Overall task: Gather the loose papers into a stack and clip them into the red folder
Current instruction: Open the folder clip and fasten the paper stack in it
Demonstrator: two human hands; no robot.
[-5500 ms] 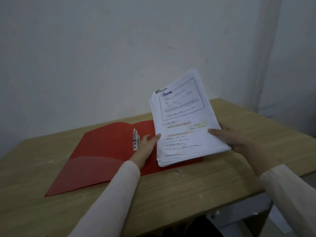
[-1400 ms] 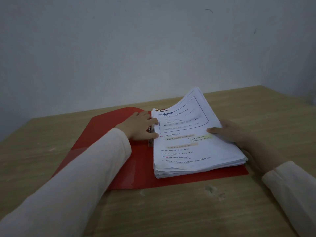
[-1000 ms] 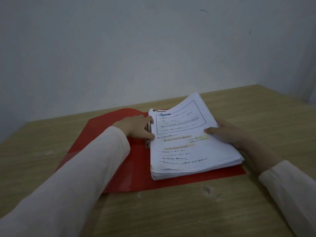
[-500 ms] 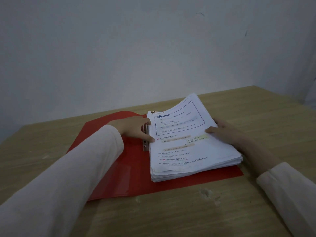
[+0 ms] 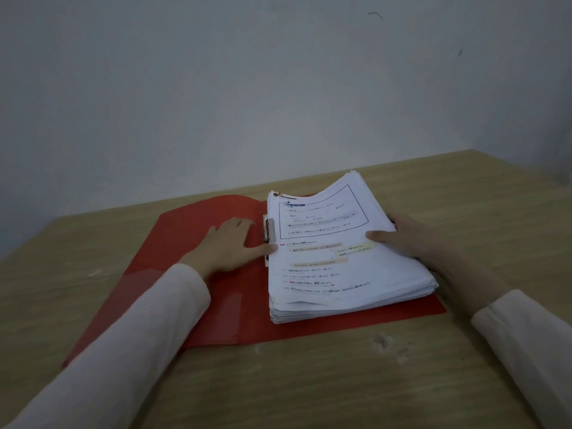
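The red folder (image 5: pixel 198 270) lay open on the wooden table (image 5: pixel 356 382), across the middle of the frame. The stack of papers (image 5: pixel 337 258) sat on its right half, just right of centre, with the far right corner of the sheets curling upward. A metal clip (image 5: pixel 270 231) lay over the stack's left edge, near the folder's spine. My left hand (image 5: pixel 229 246) rested flat on the red cover left of the clip, fingers straight and released, the thumb tip touching the edge of the papers. My right hand (image 5: pixel 405 236) gripped the stack's right side, thumb on the top sheet and fingers tucked behind.
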